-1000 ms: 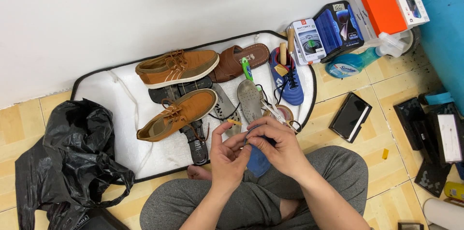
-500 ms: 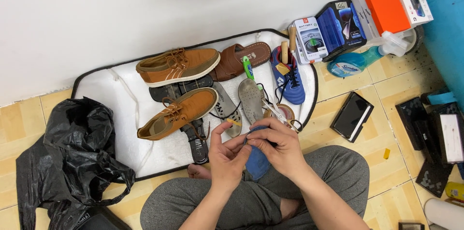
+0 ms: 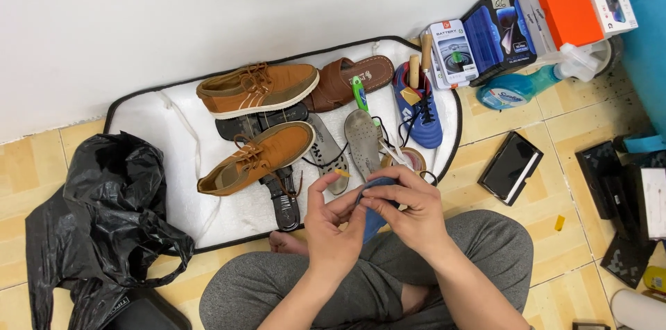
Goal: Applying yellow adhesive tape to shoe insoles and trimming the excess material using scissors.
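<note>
The person sits cross-legged on the tiled floor (image 3: 555, 163), and just above the lap both hands meet on a blue shoe (image 3: 372, 219). The left hand (image 3: 331, 222) has its fingers curled narrow around the shoe's near side, thumb raised; the right hand (image 3: 409, 208) pinches the upper edge from above, fingers closed on the fabric. Most of the shoe is hidden between the hands. It looks light and soft, likely to fold under a pinch, so a hold at the firmer sole or heel would seem steadier. Just beyond lies a white mat (image 3: 159, 129) with a grey insole (image 3: 363, 142), a tan shoe (image 3: 260, 155), black sandals (image 3: 281, 195), a second blue shoe (image 3: 420, 111) and, farther back, another tan shoe (image 3: 257, 87) and a brown sandal (image 3: 350, 80). A black bag (image 3: 104, 219) slumps to the left; boxes (image 3: 527, 21) line the wall.
</note>
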